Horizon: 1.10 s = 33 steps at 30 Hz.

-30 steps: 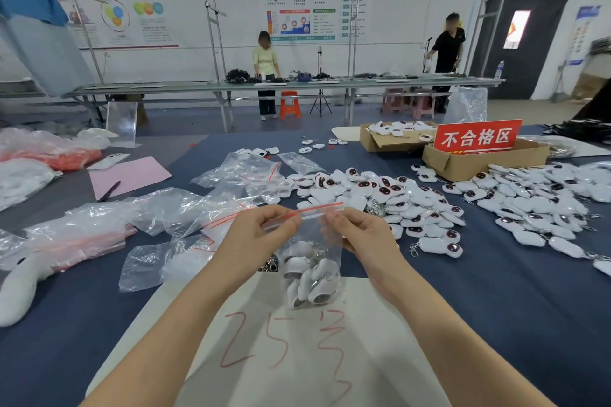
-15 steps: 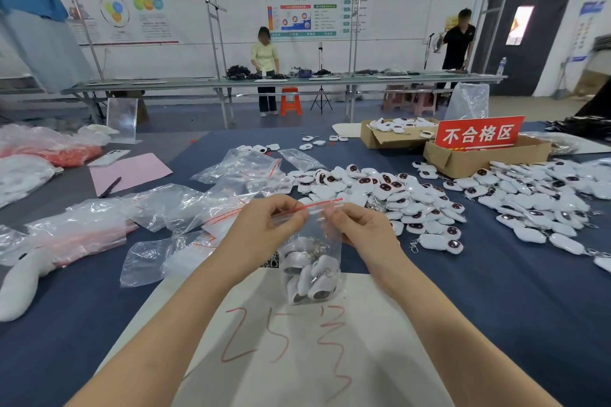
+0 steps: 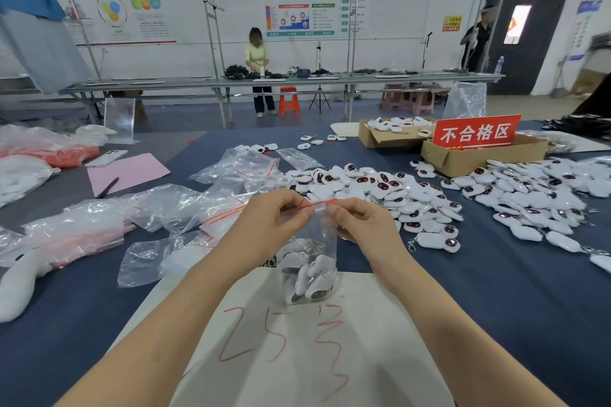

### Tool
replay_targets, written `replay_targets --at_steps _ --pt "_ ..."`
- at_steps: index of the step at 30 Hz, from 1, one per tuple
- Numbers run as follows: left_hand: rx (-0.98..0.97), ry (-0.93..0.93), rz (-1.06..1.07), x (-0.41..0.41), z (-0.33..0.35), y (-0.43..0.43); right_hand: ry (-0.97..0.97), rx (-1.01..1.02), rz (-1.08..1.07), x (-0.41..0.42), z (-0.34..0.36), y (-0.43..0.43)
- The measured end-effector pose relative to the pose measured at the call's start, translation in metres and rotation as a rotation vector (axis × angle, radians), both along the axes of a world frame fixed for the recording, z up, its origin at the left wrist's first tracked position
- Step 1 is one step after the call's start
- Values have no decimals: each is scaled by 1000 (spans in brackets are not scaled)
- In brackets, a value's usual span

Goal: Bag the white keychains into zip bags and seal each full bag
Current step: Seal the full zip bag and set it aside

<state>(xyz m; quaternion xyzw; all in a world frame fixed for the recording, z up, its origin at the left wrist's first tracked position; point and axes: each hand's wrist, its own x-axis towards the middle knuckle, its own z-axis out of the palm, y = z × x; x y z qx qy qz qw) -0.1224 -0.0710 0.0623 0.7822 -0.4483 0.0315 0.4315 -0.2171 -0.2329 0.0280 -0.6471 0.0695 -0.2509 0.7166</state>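
A clear zip bag (image 3: 309,261) with a red seal strip hangs in front of me, holding several white keychains at its bottom. My left hand (image 3: 274,225) pinches the left end of the red strip. My right hand (image 3: 360,225) pinches the right end. The bag's bottom hovers over a white sheet (image 3: 297,357) with red writing. Loose white keychains (image 3: 380,195) with dark red eyes lie in a big pile on the blue table beyond my hands.
Empty zip bags (image 3: 185,208) lie heaped at the left. A second spread of keychains (image 3: 535,201) covers the right. Two cardboard boxes (image 3: 463,155) and a red sign (image 3: 476,134) stand at the back right. Pink paper and a pen (image 3: 107,188) lie far left.
My two hands have drawn closer together along the red strip at the bag's top. The bag hangs in about the same place.
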Motion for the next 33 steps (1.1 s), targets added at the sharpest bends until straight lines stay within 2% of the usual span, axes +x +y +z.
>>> replay_targets --at_steps 6,11,17,24,33 --pt "25 -8 47 0 -3 -1 -22 41 18 -1 -3 -5" --pt "111 -113 30 -6 6 -11 -49 21 41 -4 -1 -3" --pt "84 -137 12 -3 6 -12 -51 17 36 -6 -5 -4" --pt "51 -76 -4 -7 7 -17 -36 -116 -18 -4 -5 -4" --pt "123 -145 30 -7 10 -18 -32 -163 -55 -5 -8 -6"
